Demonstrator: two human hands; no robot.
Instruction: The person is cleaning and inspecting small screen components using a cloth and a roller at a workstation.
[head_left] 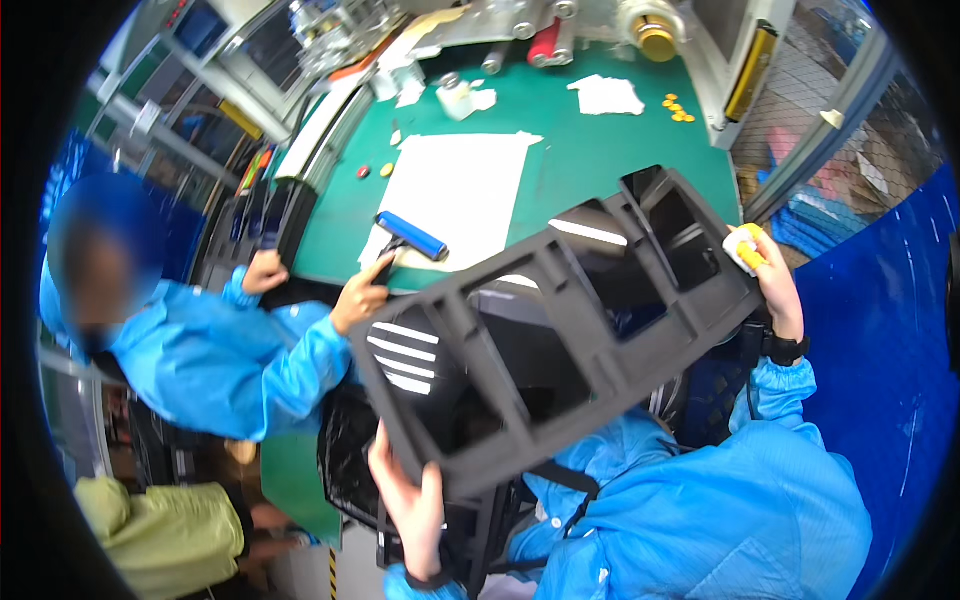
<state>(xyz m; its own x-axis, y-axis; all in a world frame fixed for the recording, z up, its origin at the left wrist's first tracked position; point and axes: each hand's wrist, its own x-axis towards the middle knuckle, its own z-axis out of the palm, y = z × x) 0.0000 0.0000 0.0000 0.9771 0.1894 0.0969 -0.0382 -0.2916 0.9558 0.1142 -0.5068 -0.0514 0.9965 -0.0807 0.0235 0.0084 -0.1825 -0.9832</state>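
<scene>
A black foam tray (598, 392) is held up in front of me, tilted so its right end is higher. Several glossy dark panels, like screen glass, lie in its slots; one panel (525, 345) is near the middle, and another (675, 228) is in the far right slot. My left hand (412, 505) grips the tray's lower left corner, thumb along its edge. My right hand (775, 275), with white and yellow finger covers, holds the right end. Some of its fingertips are hidden behind the tray.
At left, a co-worker in a blue smock (220, 345) holds a blue roller (412, 236) over a white sheet (462, 185) on the green table (570, 150). A white bottle (455, 97), paper scraps and yellow bits lie farther back. A person in yellow-green (165, 535) is lower left.
</scene>
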